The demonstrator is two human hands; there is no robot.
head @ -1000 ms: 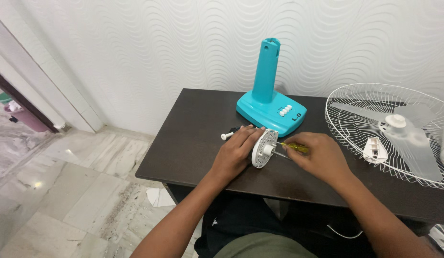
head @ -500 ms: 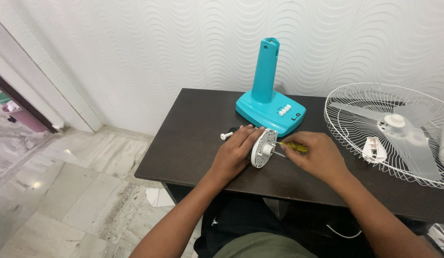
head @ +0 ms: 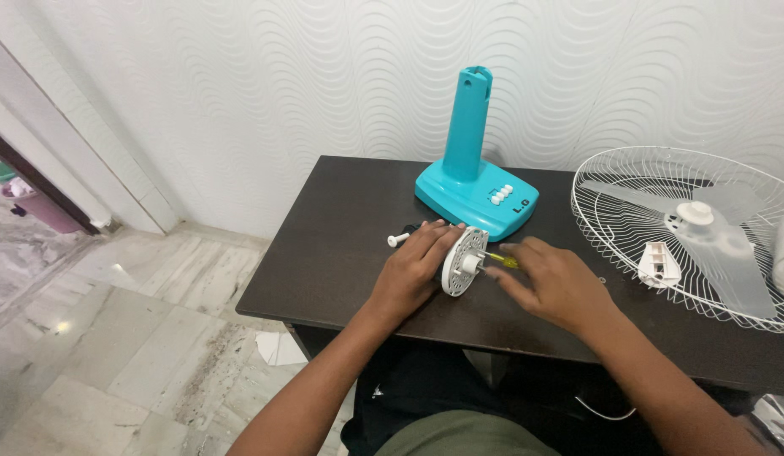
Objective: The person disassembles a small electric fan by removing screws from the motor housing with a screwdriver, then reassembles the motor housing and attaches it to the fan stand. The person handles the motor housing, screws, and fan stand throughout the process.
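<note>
Left hand is curled around the back of a white round disc, holding it on edge near the middle of the dark table, just in front of the teal fan base. Right hand pinches a yellow-handled screwdriver whose tip meets the disc's hub. A white bolt lies beside the left fingers; a white fan grille rests at the table's right edge.
</note>
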